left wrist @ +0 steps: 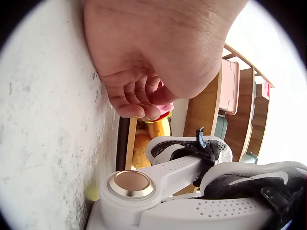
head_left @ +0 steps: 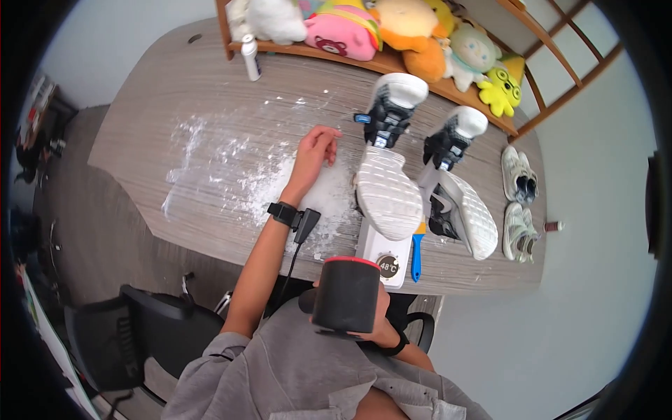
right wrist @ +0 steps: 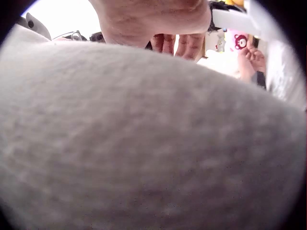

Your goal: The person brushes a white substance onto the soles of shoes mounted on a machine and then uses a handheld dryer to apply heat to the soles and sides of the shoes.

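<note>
The left hand (head_left: 316, 150) lies out over the middle of the surface (head_left: 175, 91), on the patch of white powder (head_left: 308, 196) spread across the wood grain. Its fingers (left wrist: 136, 98) are curled loosely inward, their tips down at the powder (whether they pinch any of it I cannot tell). From that hand the shoe dryer (head_left: 383, 245) stands just to the right, near the front edge of the surface, with a white-soled shoe (head_left: 388, 192) mounted sole-up on it; the shoe's long axis runs from the front edge toward the back edge, slightly tilted. A second shoe (head_left: 462, 210) sits on the dryer's other arm further right. In the left wrist view the dryer's round brass-coloured knob (left wrist: 131, 184) and a black shoe upper (left wrist: 254, 187) show close below the hand.

The right hand (right wrist: 158, 21) is held back at the person's lap, off the surface, behind a black cylinder with a red rim (head_left: 346, 294); its fingers look relaxed and only partly in view, and I cannot tell whether they hold the cylinder.

The left hand is plainly the nearer to powder and dryer alike.

Plush toys (head_left: 392, 28) line the shelf along the back edge, and a small white bottle (head_left: 250, 57) stands there.
</note>
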`<action>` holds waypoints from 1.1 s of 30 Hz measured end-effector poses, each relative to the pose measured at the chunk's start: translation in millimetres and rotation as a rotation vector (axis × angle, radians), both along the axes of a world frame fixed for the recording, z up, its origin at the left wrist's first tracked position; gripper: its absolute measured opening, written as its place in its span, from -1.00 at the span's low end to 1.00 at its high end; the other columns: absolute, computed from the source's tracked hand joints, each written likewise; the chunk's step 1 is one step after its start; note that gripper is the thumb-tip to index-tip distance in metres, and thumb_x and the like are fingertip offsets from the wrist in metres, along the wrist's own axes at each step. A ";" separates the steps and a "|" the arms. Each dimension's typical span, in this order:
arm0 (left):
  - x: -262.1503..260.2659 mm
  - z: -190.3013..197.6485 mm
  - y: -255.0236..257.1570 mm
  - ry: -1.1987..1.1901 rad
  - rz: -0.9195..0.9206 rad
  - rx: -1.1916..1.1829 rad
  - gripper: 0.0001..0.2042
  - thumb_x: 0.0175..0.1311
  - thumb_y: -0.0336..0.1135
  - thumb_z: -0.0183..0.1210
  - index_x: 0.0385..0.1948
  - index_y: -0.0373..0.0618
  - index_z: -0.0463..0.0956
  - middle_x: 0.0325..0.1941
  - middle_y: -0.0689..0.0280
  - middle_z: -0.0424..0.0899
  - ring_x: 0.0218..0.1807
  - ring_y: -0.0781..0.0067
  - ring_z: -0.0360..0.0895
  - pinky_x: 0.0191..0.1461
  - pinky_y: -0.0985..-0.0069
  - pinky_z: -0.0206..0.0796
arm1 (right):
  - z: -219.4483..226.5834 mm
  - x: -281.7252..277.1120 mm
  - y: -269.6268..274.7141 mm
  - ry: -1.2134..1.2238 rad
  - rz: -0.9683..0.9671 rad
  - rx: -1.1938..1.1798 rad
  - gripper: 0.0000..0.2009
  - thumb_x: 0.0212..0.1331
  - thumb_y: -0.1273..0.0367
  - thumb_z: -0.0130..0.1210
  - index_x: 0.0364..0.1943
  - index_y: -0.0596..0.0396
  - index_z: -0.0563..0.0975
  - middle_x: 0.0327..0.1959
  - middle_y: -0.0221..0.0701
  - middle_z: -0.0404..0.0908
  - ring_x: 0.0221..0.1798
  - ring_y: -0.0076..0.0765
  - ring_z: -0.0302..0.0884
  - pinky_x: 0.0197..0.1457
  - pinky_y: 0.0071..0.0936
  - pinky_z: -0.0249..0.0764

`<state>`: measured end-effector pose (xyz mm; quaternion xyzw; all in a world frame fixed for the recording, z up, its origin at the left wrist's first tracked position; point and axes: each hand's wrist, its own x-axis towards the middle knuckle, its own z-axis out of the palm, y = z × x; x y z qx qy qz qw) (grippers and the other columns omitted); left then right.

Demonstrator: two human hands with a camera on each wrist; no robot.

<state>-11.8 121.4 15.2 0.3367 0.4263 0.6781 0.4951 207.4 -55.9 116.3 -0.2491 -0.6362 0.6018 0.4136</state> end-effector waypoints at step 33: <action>0.2 -3.9 4.4 -0.075 -0.010 0.000 -0.83 0.43 -0.33 0.01 -0.21 -0.19 0.55 -0.53 0.44 0.47 -0.51 0.70 0.38 -0.44 0.67 0.25 | -0.6 -106.3 50.3 -0.172 -0.483 -0.128 -0.70 -0.07 0.52 0.47 -0.39 0.12 0.48 -0.30 -0.47 0.60 -0.28 -0.64 0.52 -0.17 -0.64 0.46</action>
